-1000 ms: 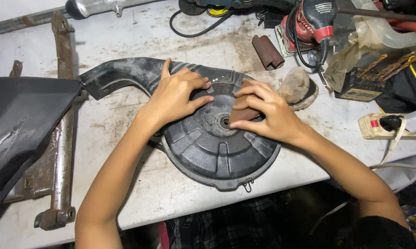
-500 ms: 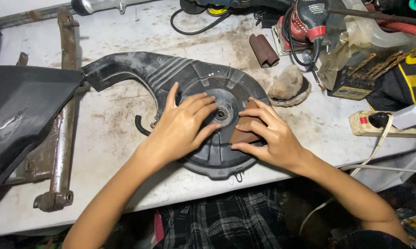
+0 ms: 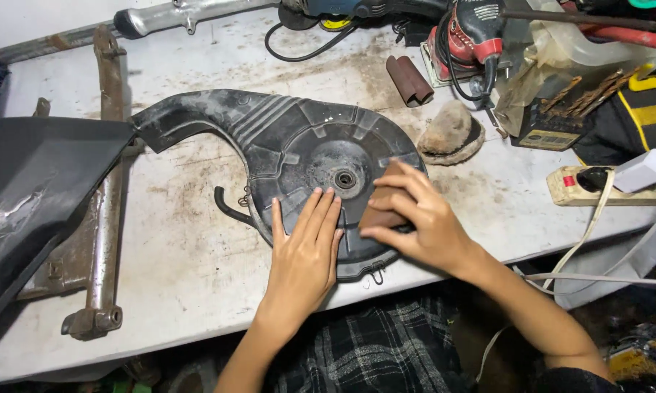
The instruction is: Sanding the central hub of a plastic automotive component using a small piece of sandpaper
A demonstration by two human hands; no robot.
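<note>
- The left hand (image 3: 304,251) lies flat on the near part of the black plastic cover (image 3: 299,156), fingers straight and close together, thumb spread out to the side — it presses down and grips nothing.
- The right hand (image 3: 422,222) is curled around a folded piece of brown sandpaper (image 3: 381,207), pinching it between thumb and bent fingers and holding it against the cover's round face, just right of the centre hole (image 3: 345,178).
- The cover lies flat on the white, stained workbench (image 3: 190,247), near its front edge. Its round part faces up; a narrower neck runs from it up and to the left, so the long axis goes from lower right to upper left.
- A small black hook-shaped bit (image 3: 230,209) sticks out at the cover's left edge.
- To the left lie a rusty metal frame (image 3: 106,182) and a large dark panel (image 3: 30,189), the neck's tip touching or just beside the panel.
- Behind the cover: a roll of brown sandpaper (image 3: 409,78), a fuzzy polishing pad (image 3: 452,131), a red power sander (image 3: 477,40) with its black cord, and a box of drill bits (image 3: 561,120).
- A power strip (image 3: 604,185) sits on the right of the bench — well apart from the hands.
- Nothing lies between the hands and the cover.
</note>
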